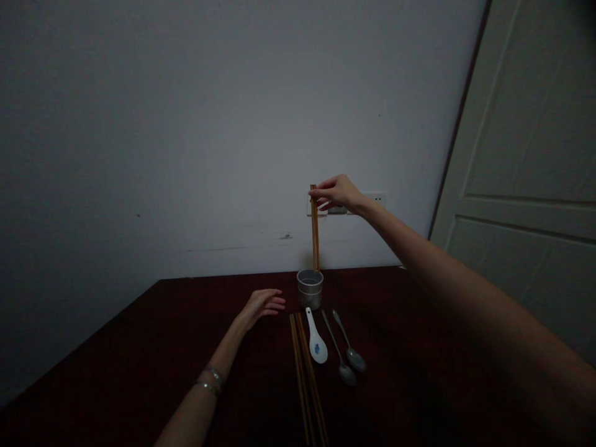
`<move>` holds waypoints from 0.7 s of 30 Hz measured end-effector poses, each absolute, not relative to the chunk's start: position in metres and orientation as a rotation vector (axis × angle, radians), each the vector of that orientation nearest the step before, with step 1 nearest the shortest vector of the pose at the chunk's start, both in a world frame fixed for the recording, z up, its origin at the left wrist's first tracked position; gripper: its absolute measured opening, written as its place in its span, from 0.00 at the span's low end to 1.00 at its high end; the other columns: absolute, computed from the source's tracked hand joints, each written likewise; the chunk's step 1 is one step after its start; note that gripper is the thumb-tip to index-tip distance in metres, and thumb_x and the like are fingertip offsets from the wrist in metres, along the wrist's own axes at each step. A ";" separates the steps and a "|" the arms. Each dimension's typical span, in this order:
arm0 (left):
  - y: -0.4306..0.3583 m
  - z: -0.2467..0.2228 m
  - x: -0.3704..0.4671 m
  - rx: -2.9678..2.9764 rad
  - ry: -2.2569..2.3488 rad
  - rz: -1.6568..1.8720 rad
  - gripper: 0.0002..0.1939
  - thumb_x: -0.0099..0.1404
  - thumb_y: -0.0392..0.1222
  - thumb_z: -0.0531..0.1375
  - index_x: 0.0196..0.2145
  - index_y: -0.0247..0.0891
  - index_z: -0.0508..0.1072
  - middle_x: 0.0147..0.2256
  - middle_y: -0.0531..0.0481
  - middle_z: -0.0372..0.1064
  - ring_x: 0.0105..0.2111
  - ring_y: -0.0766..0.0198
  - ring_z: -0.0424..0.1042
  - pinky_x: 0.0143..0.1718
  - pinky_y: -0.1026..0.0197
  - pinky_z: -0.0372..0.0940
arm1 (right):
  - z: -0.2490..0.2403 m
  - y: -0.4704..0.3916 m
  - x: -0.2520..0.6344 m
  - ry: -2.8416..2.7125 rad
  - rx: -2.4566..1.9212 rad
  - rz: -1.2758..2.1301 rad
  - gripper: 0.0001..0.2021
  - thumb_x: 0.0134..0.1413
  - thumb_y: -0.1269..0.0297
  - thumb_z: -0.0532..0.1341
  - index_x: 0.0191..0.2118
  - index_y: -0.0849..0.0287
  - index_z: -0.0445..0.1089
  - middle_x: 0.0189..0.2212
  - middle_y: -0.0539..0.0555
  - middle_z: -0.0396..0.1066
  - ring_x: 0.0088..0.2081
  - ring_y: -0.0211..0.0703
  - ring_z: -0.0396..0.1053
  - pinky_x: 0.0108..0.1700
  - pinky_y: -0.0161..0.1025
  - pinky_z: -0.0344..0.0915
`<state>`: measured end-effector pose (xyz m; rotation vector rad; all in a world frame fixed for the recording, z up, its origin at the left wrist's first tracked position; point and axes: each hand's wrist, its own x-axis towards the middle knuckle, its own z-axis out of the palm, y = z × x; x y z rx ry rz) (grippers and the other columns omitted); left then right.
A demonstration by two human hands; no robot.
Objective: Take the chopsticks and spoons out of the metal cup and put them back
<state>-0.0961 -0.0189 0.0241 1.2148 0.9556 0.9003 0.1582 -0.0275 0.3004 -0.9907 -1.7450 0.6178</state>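
Above the metal cup [310, 293], my right hand [339, 192], arm outstretched, pinches upright chopsticks [315, 225] near their tops; whether lower ends enter it, I cannot tell. Left of the cup, my left hand [264, 305] is half open, empty. This side of it, loose chopsticks [310, 366] exit the frame.

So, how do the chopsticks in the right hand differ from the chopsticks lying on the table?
The held chopsticks stand nearly upright, while the lying chopsticks rest on the table.
The right hand pinches the held chopsticks near the top; no hand touches the lying chopsticks.
The held chopsticks are above the metal cup's rim; the lying chopsticks are nearer the camera.
Both sets are long, thin and brownish.
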 end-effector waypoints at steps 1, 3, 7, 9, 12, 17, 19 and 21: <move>-0.016 0.020 -0.096 1.211 0.963 0.901 0.20 0.54 0.50 0.59 0.39 0.32 0.69 0.35 0.39 0.73 0.32 0.58 0.74 0.30 0.63 0.66 | 0.298 -0.021 0.159 -1.738 -0.995 0.625 0.15 0.36 0.59 0.68 0.28 0.67 0.73 0.25 0.59 0.72 0.25 0.40 0.70 0.23 0.35 0.70; -0.010 0.013 -0.095 1.209 0.986 0.896 0.18 0.55 0.49 0.59 0.39 0.32 0.69 0.33 0.40 0.73 0.29 0.59 0.74 0.26 0.64 0.65 | 0.292 -0.011 0.160 -1.726 -0.999 0.651 0.14 0.36 0.59 0.68 0.27 0.67 0.72 0.24 0.58 0.72 0.25 0.39 0.70 0.23 0.35 0.70; -0.002 0.001 -0.093 1.244 1.047 0.906 0.16 0.55 0.47 0.59 0.37 0.31 0.69 0.30 0.41 0.73 0.26 0.60 0.74 0.19 0.68 0.61 | 0.272 0.006 0.163 -1.689 -1.018 0.703 0.15 0.34 0.60 0.69 0.26 0.68 0.72 0.23 0.58 0.72 0.23 0.38 0.69 0.23 0.34 0.70; -0.001 -0.001 -0.094 1.266 1.045 0.928 0.16 0.54 0.46 0.59 0.36 0.31 0.69 0.30 0.41 0.73 0.26 0.60 0.73 0.18 0.68 0.61 | 0.260 0.013 0.164 -1.659 -1.026 0.714 0.14 0.35 0.61 0.69 0.26 0.68 0.72 0.23 0.59 0.72 0.23 0.37 0.69 0.23 0.34 0.70; -0.002 -0.002 -0.099 1.233 0.970 0.994 0.15 0.55 0.45 0.58 0.36 0.30 0.69 0.30 0.40 0.73 0.26 0.61 0.73 0.20 0.68 0.62 | 0.242 0.022 0.165 -1.612 -1.049 0.737 0.13 0.36 0.62 0.68 0.26 0.68 0.72 0.24 0.59 0.72 0.23 0.37 0.69 0.23 0.34 0.69; -0.002 -0.002 -0.106 1.106 0.867 1.089 0.13 0.57 0.41 0.57 0.38 0.30 0.69 0.32 0.39 0.73 0.28 0.61 0.74 0.25 0.66 0.65 | 0.216 0.032 0.162 -1.599 -1.099 0.798 0.11 0.39 0.63 0.67 0.27 0.68 0.71 0.25 0.58 0.72 0.23 0.37 0.69 0.22 0.33 0.69; -0.001 -0.003 -0.106 1.105 0.870 1.084 0.13 0.57 0.40 0.57 0.37 0.29 0.70 0.31 0.39 0.73 0.28 0.60 0.74 0.25 0.66 0.65 | 0.208 0.035 0.160 -1.607 -1.112 0.823 0.10 0.39 0.64 0.67 0.27 0.68 0.71 0.25 0.58 0.73 0.23 0.37 0.70 0.23 0.33 0.69; 0.000 -0.004 -0.106 1.104 0.873 1.085 0.12 0.57 0.40 0.57 0.37 0.29 0.70 0.31 0.38 0.73 0.27 0.60 0.74 0.24 0.65 0.65 | 0.199 0.038 0.158 -1.616 -1.117 0.846 0.10 0.40 0.64 0.66 0.27 0.68 0.71 0.26 0.58 0.73 0.23 0.37 0.70 0.23 0.33 0.70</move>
